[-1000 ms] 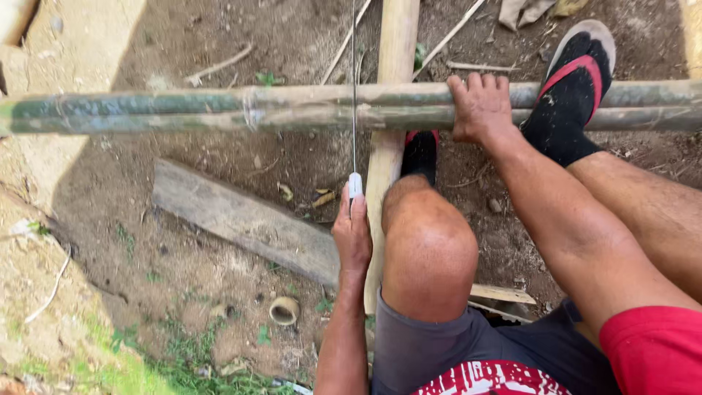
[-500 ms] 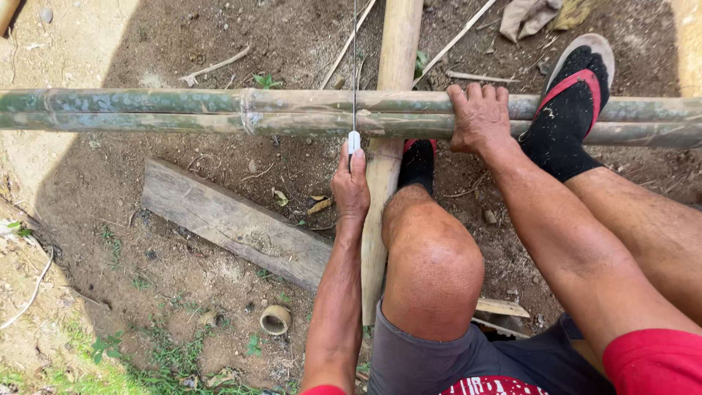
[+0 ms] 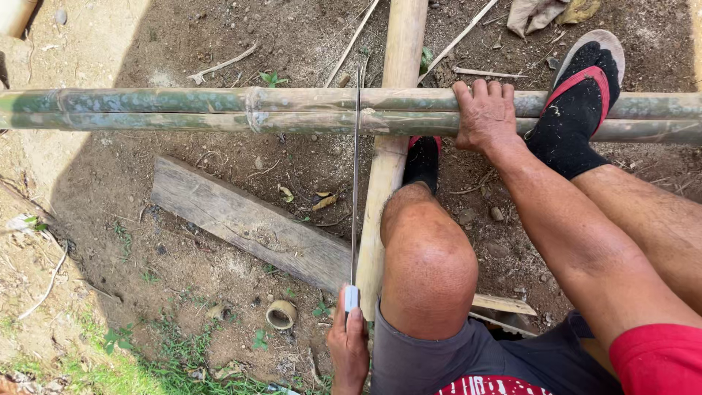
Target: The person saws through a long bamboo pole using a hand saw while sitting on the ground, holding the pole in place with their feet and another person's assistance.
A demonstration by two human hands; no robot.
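Note:
Two long green bamboo poles [image 3: 183,110] lie side by side across the ground, resting on a pale bamboo pole [image 3: 398,66] that runs away from me. A thin saw blade [image 3: 356,183] crosses the green poles edge-on. My left hand [image 3: 348,350] grips the saw's handle near the bottom of the view. My right hand [image 3: 484,115] presses down on the green poles to the right of the blade. My right foot [image 3: 578,95], in a black sock and sandal, also rests on the poles.
A weathered grey plank [image 3: 248,223] lies diagonally on the dirt left of my knee. A short bamboo ring [image 3: 281,314] sits near grass at the bottom. Twigs and dry leaves scatter the ground. My left foot [image 3: 423,161] is under the poles.
My left hand has pulled the saw back toward me, from near the green poles down to beside my knee. My right hand stays on the poles.

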